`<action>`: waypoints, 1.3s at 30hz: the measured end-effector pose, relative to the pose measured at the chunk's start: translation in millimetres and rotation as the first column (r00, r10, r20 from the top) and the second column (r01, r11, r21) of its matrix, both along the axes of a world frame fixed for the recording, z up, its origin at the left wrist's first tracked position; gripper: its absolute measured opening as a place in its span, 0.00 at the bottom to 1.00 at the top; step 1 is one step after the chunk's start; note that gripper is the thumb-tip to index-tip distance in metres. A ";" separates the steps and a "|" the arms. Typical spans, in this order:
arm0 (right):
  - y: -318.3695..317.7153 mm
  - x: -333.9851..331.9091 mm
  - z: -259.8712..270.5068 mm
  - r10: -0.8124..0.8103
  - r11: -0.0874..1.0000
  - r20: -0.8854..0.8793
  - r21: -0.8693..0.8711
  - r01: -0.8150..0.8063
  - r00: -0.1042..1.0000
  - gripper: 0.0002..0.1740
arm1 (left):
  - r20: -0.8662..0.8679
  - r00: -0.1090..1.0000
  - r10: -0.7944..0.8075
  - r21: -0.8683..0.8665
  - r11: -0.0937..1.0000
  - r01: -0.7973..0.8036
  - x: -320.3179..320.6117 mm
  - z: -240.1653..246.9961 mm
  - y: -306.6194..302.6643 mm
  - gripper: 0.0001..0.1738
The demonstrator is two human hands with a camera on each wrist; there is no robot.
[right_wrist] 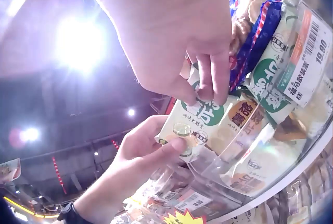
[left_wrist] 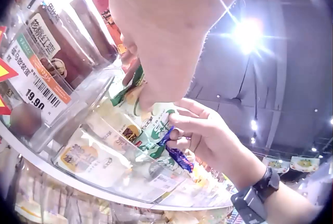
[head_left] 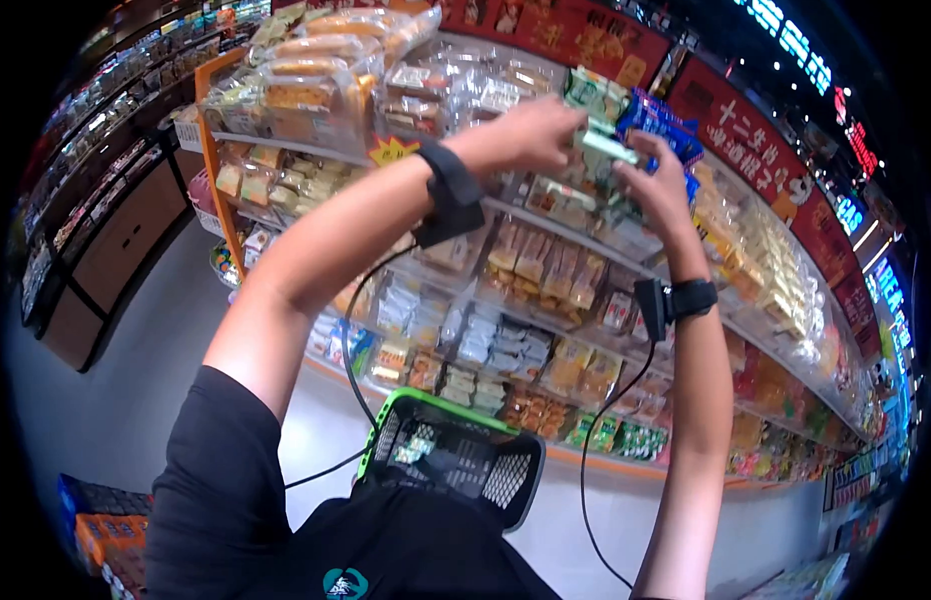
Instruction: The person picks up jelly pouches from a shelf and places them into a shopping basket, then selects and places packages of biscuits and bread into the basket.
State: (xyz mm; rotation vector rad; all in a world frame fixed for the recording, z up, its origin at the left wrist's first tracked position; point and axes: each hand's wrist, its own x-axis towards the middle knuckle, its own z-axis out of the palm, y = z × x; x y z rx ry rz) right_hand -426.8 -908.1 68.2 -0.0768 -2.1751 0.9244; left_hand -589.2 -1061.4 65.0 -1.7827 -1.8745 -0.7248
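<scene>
In the head view both hands are raised to an upper shelf, around a white-and-green snack packet (right_wrist: pixel 182 130). My left hand (head_left: pixel 531 132) grips the packet's end, its thumb flat on the printed front in the right wrist view. From the other side my right hand (head_left: pixel 658 185) pinches the packet with bent fingers, its fingertips over the green print. Below lie similar white packets (left_wrist: pixel 93 156) with orange or green labels in a clear bin (right_wrist: pixel 208 164). A blue snack bag (right_wrist: pixel 260 42) sits right beside the right fingers.
A black basket with a green rim (head_left: pixel 456 408) stands below at the body, small packets (head_left: pixel 416 447) inside. Price tags (right_wrist: pixel 307 60) hang on the bin fronts. Bagged bread (head_left: pixel 306 95) is stacked at upper left. Cables (head_left: pixel 584 470) hang from both wrist cameras.
</scene>
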 end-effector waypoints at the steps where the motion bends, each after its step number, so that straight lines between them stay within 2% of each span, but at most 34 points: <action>1: 1.0 1.9 -3.6 -0.027 1.000 -0.024 0.006 0.028 0.999 0.25 | -0.027 0.999 -0.019 0.057 0.998 0.021 2.0 -0.3 -3.2 0.21; 2: 0.6 6.0 -6.2 -0.052 0.998 -0.055 0.021 0.053 0.997 0.23 | -0.060 0.998 -0.033 0.122 0.992 0.040 4.4 -3.0 -5.9 0.21; 5: -21.1 30.6 -16.4 -0.072 0.996 -0.168 -0.071 0.061 0.983 0.19 | -0.011 1.000 0.017 0.156 0.988 -0.015 13.6 -6.9 -12.8 0.21; 8: -34.8 57.5 -50.1 -0.079 0.997 -0.213 0.002 0.082 0.974 0.17 | -0.106 0.993 0.053 0.155 0.987 -0.036 10.0 -15.7 -13.8 0.20; 9: -44.4 66.1 -64.0 -0.115 0.992 -0.211 0.023 0.122 0.971 0.16 | -0.168 0.981 0.100 0.227 0.972 -0.060 16.2 -18.6 -16.2 0.19; 10: -47.9 72.5 -77.7 -0.088 0.995 -0.194 0.034 0.096 0.977 0.16 | -0.205 0.979 0.020 0.316 0.948 0.046 21.5 -21.3 -17.9 0.19; 12: -49.6 81.1 -105.1 -0.063 0.991 -0.222 0.105 0.088 0.973 0.16 | -0.161 0.987 0.021 0.303 0.953 0.029 50.0 -24.6 -34.1 0.20; 13: -63.5 94.0 -110.5 -0.115 0.991 -0.085 -0.074 0.109 0.990 0.16 | -0.135 0.986 -0.100 0.351 0.926 0.142 68.5 -31.0 -45.9 0.21; 14: -64.6 98.4 -121.8 -0.081 0.980 -0.092 -0.187 0.063 0.992 0.17 | -0.131 0.967 -0.218 0.407 0.878 0.253 80.2 -36.6 -52.5 0.21; 16: -77.6 106.7 -136.7 -0.075 0.969 -0.182 -0.244 0.029 0.980 0.22 | -0.124 0.962 -0.242 0.277 0.923 0.268 90.2 -63.7 -55.4 0.21; 17: -74.5 114.3 -152.6 -0.048 0.955 -0.158 -0.295 0.000 0.986 0.24 | -0.051 0.963 -0.266 0.242 0.932 0.270 99.9 -81.3 -62.0 0.23; 18: -70.2 120.3 -172.7 -0.021 0.940 -0.143 -0.341 -0.030 0.990 0.26 | 0.033 0.954 -0.297 0.226 0.932 0.283 106.2 -103.5 -65.6 0.23; 20: -90.1 135.3 -199.7 -0.027 0.901 0.017 -0.433 0.031 0.999 0.26 | 0.326 0.896 -0.301 0.142 0.953 0.268 113.3 -154.7 -76.4 0.23; 21: -94.3 140.8 -217.5 -0.017 0.874 0.105 -0.481 0.066 0.994 0.26 | 0.412 0.867 -0.281 0.132 0.960 0.249 115.3 -178.3 -83.2 0.24; 22: -99.2 148.7 -241.0 -0.003 0.842 0.201 -0.528 0.110 0.980 0.27 | 0.503 0.825 -0.257 0.119 0.966 0.229 120.7 -203.0 -91.1 0.24; 24: -111.1 158.8 -283.4 0.015 0.784 0.248 -0.604 0.143 0.969 0.29 | 0.722 0.684 -0.106 -0.078 0.969 0.233 131.0 -252.4 -104.2 0.27; 25: -115.7 164.6 -304.3 0.046 0.753 0.270 -0.642 0.144 0.962 0.31 | 0.746 0.661 -0.074 -0.133 0.957 0.257 136.0 -282.6 -107.7 0.27; 26: -118.8 170.0 -333.1 0.050 0.751 0.281 -0.643 0.149 0.958 0.32 | 0.729 0.673 -0.121 -0.110 0.950 0.291 140.4 -319.8 -109.4 0.27; 28: -124.5 180.4 -381.4 0.129 0.734 0.388 -0.656 0.175 0.913 0.32 | 0.785 0.619 -0.008 -0.208 0.938 0.277 162.0 -367.8 -119.1 0.26; 30: -132.6 194.2 -433.9 0.190 0.645 0.462 -0.724 0.245 0.866 0.32 | 0.858 0.452 0.244 -0.395 0.877 0.275 179.9 -402.7 -127.5 0.27; 31: -135.2 204.4 -485.7 0.164 0.612 0.502 -0.727 0.311 0.849 0.31 | 0.857 0.388 0.340 -0.455 0.853 0.257 188.7 -429.0 -130.5 0.27; 32: -143.1 211.0 -494.7 0.222 0.519 0.543 -0.769 0.373 0.810 0.29 | 0.879 0.376 0.293 -0.398 0.885 0.241 198.8 -482.2 -136.2 0.27; 34: -157.6 227.3 -572.9 0.253 0.407 0.617 -0.767 0.496 0.745 0.28 | 0.882 0.271 0.386 -0.457 0.840 0.291 216.7 -545.3 -148.1 0.28; 35: -165.9 239.1 -611.9 0.291 0.266 0.458 -0.882 0.389 0.840 0.26 | 0.864 0.241 0.442 -0.500 0.809 0.309 225.3 -571.4 -151.5 0.28; 36: -171.5 242.5 -636.2 0.295 0.313 0.597 -0.798 0.514 0.746 0.26 | 0.838 0.213 0.503 -0.546 0.769 0.333 231.4 -596.9 -156.5 0.29; 37: -175.9 246.6 -662.1 0.346 0.207 0.630 -0.774 0.599 0.695 0.26 | 0.776 0.108 0.622 -0.614 0.703 0.360 237.4 -624.0 -160.4 0.30; 38: -176.0 246.8 -689.6 0.397 0.108 0.648 -0.736 0.668 0.650 0.26 | 0.669 0.128 0.732 -0.713 0.584 0.387 238.7 -634.4 -155.6 0.33; 39: -180.2 247.8 -717.9 0.406 0.037 0.612 -0.753 0.657 0.679 0.27 | 0.699 0.166 0.696 -0.702 0.623 0.346 243.0 -686.4 -164.3 0.33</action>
